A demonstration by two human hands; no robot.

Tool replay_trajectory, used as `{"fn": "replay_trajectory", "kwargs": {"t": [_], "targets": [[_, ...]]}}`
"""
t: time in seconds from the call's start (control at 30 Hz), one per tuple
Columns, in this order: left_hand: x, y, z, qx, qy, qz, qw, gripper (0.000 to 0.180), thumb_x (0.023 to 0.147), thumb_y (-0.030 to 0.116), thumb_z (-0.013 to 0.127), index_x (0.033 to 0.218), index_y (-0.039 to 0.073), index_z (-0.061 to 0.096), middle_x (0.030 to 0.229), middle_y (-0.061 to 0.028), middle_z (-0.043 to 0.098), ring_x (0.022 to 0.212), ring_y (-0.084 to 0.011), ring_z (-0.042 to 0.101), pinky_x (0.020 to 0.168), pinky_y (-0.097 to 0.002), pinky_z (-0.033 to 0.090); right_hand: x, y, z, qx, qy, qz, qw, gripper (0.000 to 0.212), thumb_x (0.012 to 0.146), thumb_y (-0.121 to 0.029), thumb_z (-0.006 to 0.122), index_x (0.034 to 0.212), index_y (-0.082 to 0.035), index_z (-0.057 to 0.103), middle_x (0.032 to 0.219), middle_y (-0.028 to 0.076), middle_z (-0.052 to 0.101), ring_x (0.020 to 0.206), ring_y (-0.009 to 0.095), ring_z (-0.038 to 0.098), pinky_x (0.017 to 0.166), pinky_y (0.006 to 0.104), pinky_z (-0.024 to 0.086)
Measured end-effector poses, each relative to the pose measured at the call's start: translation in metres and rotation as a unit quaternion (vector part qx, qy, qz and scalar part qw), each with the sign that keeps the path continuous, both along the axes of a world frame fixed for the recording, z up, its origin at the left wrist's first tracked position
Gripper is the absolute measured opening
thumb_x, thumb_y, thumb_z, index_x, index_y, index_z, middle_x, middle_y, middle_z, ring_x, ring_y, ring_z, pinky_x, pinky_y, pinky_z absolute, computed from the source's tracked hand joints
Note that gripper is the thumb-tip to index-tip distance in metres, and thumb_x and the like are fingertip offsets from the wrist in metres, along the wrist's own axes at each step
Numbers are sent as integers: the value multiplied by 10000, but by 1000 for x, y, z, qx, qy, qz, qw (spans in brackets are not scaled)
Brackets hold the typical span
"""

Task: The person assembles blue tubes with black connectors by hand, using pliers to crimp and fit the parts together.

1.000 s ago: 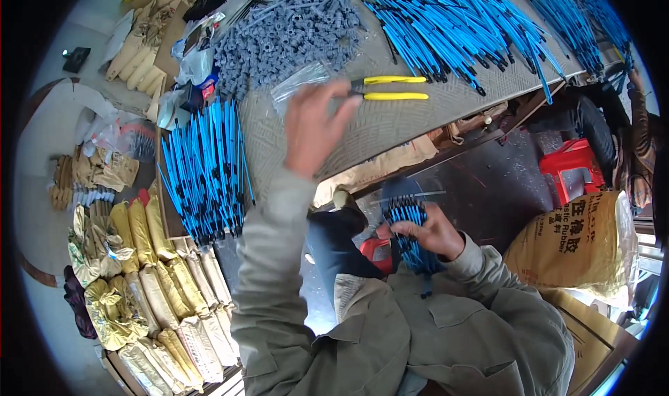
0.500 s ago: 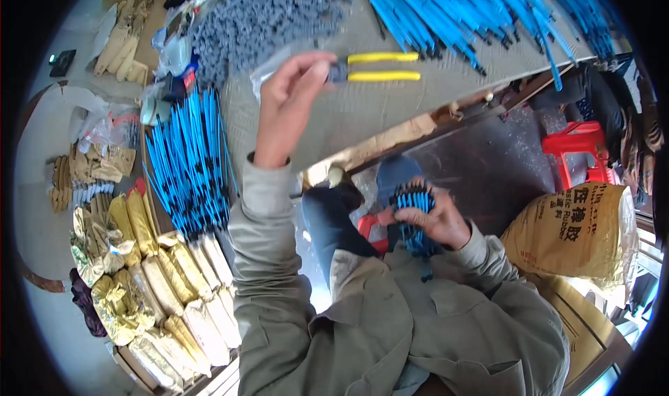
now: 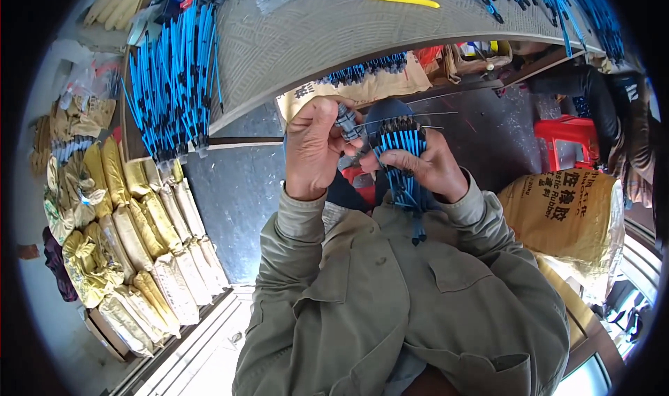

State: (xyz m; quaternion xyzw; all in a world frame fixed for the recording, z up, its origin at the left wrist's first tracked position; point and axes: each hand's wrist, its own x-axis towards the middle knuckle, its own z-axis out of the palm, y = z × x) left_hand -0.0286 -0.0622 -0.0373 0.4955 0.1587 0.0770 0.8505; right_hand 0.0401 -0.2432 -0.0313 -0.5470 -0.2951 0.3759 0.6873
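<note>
My left hand [image 3: 312, 150] is closed on small grey plastic parts [image 3: 346, 122], pinched between thumb and fingers. Close beside it, my right hand [image 3: 440, 167] grips a bundle of thin blue rods [image 3: 404, 145] with black ends, its thumb across the front. The bundle hangs down against my jacket. A couple of thin straight wires stick out to the right near its top; where they begin is hidden. Pliers with yellow handles [image 3: 403, 0] lie on the table above my hands.
The grey table [image 3: 272, 54] curves across the top, with blue rods [image 3: 178, 82] piled at its left end and more at upper right. Gold packages [image 3: 143, 222] are stacked at left. A red stool [image 3: 568, 141] and a large yellow-brown sack [image 3: 564, 218] stand at right.
My left hand has come down from the table, by the head of the pliers, to beside the rod bundle. The view has shifted, so the table sits higher. My right hand still grips the bundle.
</note>
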Motion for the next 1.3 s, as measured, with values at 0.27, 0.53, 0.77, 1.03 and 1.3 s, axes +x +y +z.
{"fn": "replay_trajectory", "kwargs": {"t": [0.27, 0.53, 0.77, 1.03, 1.3], "targets": [[-13, -12, 25, -88, 14, 24, 996, 270, 906, 230, 544, 1044, 0, 574, 881, -110, 638, 802, -180, 652, 620, -232, 556, -16, 6, -10, 3, 14, -35, 999, 258, 859, -109, 605, 1061, 41, 551, 888, 90, 666, 822, 120, 617, 731, 248, 483], [-18, -11, 21, -11, 13, 4, 1000, 250, 923, 199, 504, 1076, 5, 546, 992, -130, 632, 924, -200, 633, 777, -325, 547, -19, 5, -7, 11, 33, -29, 999, 267, 870, -94, 583, 1100, 37, 544, 905, 86, 660, 827, 137, 621, 731, 268, 493], [-24, -23, 21, -75, -33, 48, 995, 325, 839, 59, 618, 1145, -3, 529, 977, -96, 622, 864, -159, 630, 693, -242, 556, -16, 3, -10, 17, 20, -21, 999, 373, 878, -99, 562, 1215, 26, 463, 929, 123, 653, 851, 185, 639, 755, 284, 511], [-25, -43, 7, 82, -145, 82, 982, 460, 815, -59, 592, 1252, 3, 462, 1127, -112, 561, 882, -136, 601, 647, -220, 551, -9, -1, -13, 20, -107, -53, 993, 271, 860, -127, 609, 1067, 41, 561, 935, 77, 639, 805, 116, 592, 701, 241, 463], [-23, -40, 14, 183, -96, 60, 977, 441, 841, -51, 558, 1265, -11, 441, 1131, -97, 548, 909, -123, 581, 632, -219, 550, -7, -2, -10, 1, -29, -65, 998, 256, 850, -121, 628, 1052, 27, 576, 917, 57, 633, 788, 71, 550, 672, 231, 458]]}}
